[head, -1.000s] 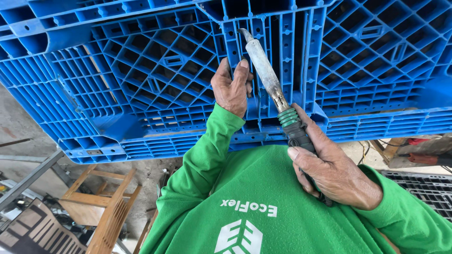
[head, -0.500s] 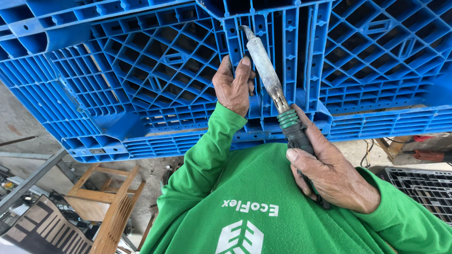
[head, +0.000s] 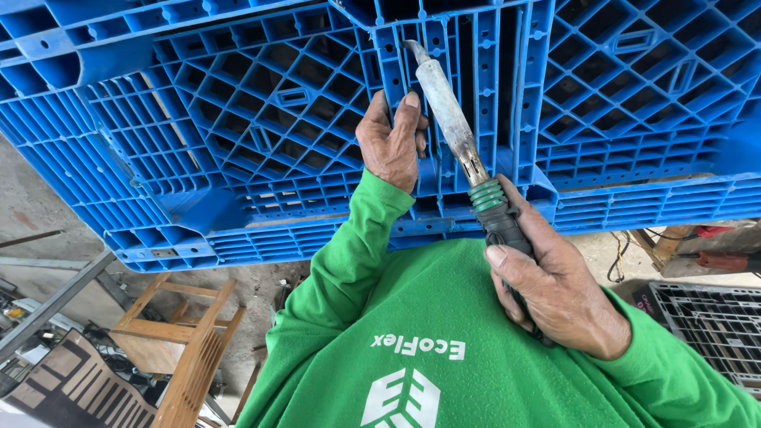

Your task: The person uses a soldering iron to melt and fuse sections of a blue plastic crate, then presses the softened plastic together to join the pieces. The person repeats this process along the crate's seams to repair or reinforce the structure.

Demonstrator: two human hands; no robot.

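Note:
A large blue plastic pallet (head: 238, 119) with a grid of ribs fills the top of the view. My left hand (head: 390, 144), in a green sleeve, grips one of its upright ribs near the middle. My right hand (head: 559, 295) is closed around the black handle of a heating iron (head: 456, 131) with a green collar and a long grey metal shaft. The iron's bent tip rests against the pallet rib just above my left hand. My green shirt (head: 428, 349) with a white emblem covers the bottom of the view.
A wooden frame stool (head: 184, 349) stands on the concrete floor at the lower left, beside a grey metal bar (head: 47, 311). At the right edge lie a black grid crate (head: 707, 323) and some cables (head: 626, 247).
Both hands and the iron stay almost where they were. The view has drifted slightly.

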